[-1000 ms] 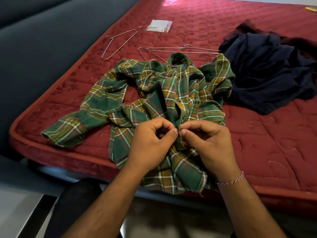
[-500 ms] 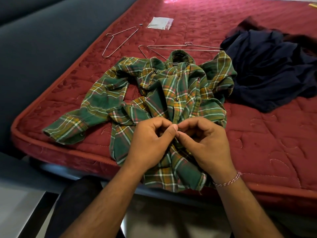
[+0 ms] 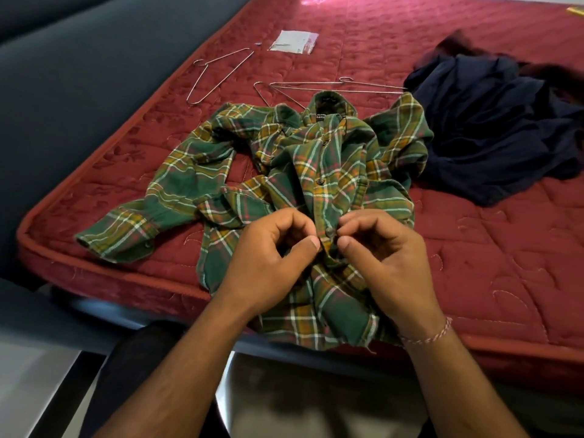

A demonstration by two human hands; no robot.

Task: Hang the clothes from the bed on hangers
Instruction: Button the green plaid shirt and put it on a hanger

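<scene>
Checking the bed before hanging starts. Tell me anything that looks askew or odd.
The plaid shirt lies crumpled, one sleeve flung left, its hem drooping over the mattress edge. The dark clothes sit in a heap. Nothing looks damaged.

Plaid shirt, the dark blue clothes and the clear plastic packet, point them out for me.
plaid shirt [image 3: 319,165], head view, chest.
dark blue clothes [image 3: 493,128], head view, middle of heap.
clear plastic packet [image 3: 294,42], head view, centre.

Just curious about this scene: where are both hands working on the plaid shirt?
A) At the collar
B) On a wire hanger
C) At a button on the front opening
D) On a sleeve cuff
C: the left hand and right hand pinch the plaid shirt beside a button on its front.
</scene>
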